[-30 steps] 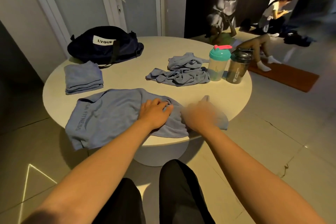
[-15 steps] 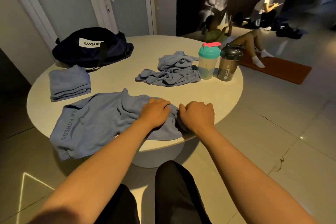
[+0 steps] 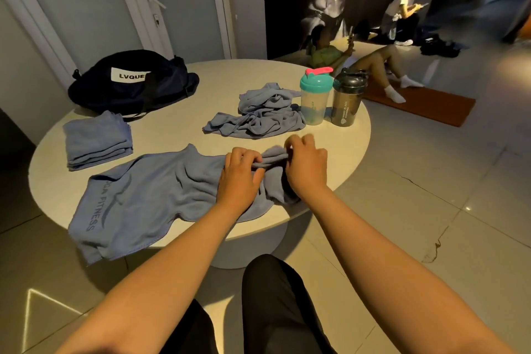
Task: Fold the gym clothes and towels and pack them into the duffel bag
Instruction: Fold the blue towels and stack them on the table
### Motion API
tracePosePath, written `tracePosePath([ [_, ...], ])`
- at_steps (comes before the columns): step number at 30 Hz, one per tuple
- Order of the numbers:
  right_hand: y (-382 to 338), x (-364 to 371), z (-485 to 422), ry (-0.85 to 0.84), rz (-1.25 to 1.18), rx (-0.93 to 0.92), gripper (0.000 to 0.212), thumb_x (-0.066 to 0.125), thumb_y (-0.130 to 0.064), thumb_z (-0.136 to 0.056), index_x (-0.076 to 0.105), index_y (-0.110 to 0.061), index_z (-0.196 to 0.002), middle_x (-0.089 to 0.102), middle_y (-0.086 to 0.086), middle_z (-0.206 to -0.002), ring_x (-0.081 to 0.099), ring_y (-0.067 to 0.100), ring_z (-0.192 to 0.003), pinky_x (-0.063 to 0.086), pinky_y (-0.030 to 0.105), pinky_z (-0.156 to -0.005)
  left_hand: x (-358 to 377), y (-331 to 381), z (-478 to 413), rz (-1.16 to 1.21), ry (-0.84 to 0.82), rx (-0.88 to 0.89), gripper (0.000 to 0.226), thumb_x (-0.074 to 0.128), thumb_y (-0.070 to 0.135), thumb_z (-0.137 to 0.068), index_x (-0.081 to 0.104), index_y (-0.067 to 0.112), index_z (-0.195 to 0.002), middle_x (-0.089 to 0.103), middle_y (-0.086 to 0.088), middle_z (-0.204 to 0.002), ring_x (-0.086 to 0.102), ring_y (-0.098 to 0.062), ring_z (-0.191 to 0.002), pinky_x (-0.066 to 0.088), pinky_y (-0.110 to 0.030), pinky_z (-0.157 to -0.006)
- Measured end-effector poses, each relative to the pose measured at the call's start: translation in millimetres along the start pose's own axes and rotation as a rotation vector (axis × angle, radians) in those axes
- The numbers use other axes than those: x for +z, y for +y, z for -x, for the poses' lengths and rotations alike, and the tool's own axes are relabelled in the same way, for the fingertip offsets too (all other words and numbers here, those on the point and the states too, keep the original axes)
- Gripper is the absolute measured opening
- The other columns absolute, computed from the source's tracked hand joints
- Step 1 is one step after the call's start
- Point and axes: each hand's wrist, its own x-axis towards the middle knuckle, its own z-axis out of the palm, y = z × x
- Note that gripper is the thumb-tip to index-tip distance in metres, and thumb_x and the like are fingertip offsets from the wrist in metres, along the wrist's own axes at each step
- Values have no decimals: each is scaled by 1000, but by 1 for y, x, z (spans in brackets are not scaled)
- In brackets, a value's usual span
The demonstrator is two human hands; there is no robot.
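Pinching a raised ridge of the blue towel (image 3: 138, 204) with the left hand (image 3: 240, 178), fingers curled over the bunched cloth. Gripping the same ridge just to the right with the right hand (image 3: 306, 169), fingertips curled down onto the fold, the 2 hands nearly touching. Spread leftward from the left hand along the near edge of the round table (image 3: 178, 126), printed FITNESS end draped over the rim; bunched and shadowed under the right hand. Beyond and left of the left hand, well apart: 1 folded towel (image 3: 97, 139), a flat stack of layers. Farther beyond that, far from both hands: the dark duffel bag (image 3: 132, 86), lying with a white LVQUE label up and a strap trailing toward the folded towel; opening not visible, contents impossible to tell. Straight beyond both hands, near but apart: a crumpled heap of blue cloth (image 3: 258, 115), unfolded. Beyond the right hand, just beside that heap's right edge: a translucent shaker bottle (image 3: 314, 100) with teal lid and pink flip cap, closed, fill level hard to tell. Right beside it, farther right: a smoky dark shaker bottle (image 3: 347, 103) with black lid, closed, contents hidden by the tint.
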Motion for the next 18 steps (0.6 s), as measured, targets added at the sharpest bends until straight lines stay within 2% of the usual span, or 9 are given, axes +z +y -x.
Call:
tracePosePath([
  [2,-2,3,-3,47,-1,-16,49,52,-9,-92,45,-27,-137,32,12,-149,31,39,-136,29,43,-96,1,-3,0,-21,-157,16,33,61,32,-97,54,26,-129,52,-1,-130,48,-28,-120,45,-44,-96],
  [4,-2,9,-2,-92,38,-14,63,54,-17,-93,32,-31,-150,12,13,-162,5,34,-151,22,51,-110,3,-7,-1,-97,-349,-67,54,53,48,-99,39,33,-150,36,0,-156,33,-28,-142,31,-46,-114],
  [5,-1,12,0,-153,40,-3,66,54,-22,-93,28,-32,-153,10,13,-164,3,33,-152,20,53,-112,4,-9,-3,-148,-423,-110,61,47,55,-100,30,37,-155,25,0,-164,22,-26,-149,21,-48,-120],
  [7,4,17,7,-291,48,21,61,51,-31,-95,29,-33,-152,23,10,-159,20,32,-147,21,53,-111,5,-10,-8,-240,-532,-162,69,35,67,-98,14,40,-159,8,2,-169,7,-23,-155,4,-50,-124],
  [9,10,18,13,-358,117,60,47,43,-34,-96,43,-32,-143,41,6,-143,37,30,-132,22,54,-106,3,-12,-15,-278,-577,-208,73,28,71,-97,5,40,-159,-1,2,-169,-1,-22,-156,-3,-51,-124],
  [11,15,8,15,-312,204,156,34,46,-33,-92,54,-27,-124,48,7,-127,42,30,-123,22,54,-104,1,-18,-21,-291,-573,-263,73,23,71,-98,1,39,-160,-7,2,-169,-3,-23,-156,-4,-52,-124],
  [14,22,-11,11,-320,260,296,25,52,-29,-87,55,-22,-111,48,7,-114,48,30,-113,20,55,-105,1,-19,-23,-351,-549,-288,72,26,67,-100,-1,37,-160,-12,-2,-169,-6,-29,-155,-1,-52,-124],
  [16,24,-13,9,-259,253,265,21,52,-25,-86,57,-20,-106,48,7,-112,47,31,-111,22,52,-102,5,-12,-22,-353,-566,-222,69,27,63,-102,3,37,-160,-7,-1,-169,-4,-28,-155,0,-50,-124],
  [18,23,-9,5,-108,172,129,19,53,-24,-89,60,-18,-105,49,8,-114,45,32,-112,29,46,-96,9,-1,-20,-345,-646,-128,66,27,62,-102,5,39,-160,-5,3,-169,-5,-27,-155,-1,-50,-124],
])
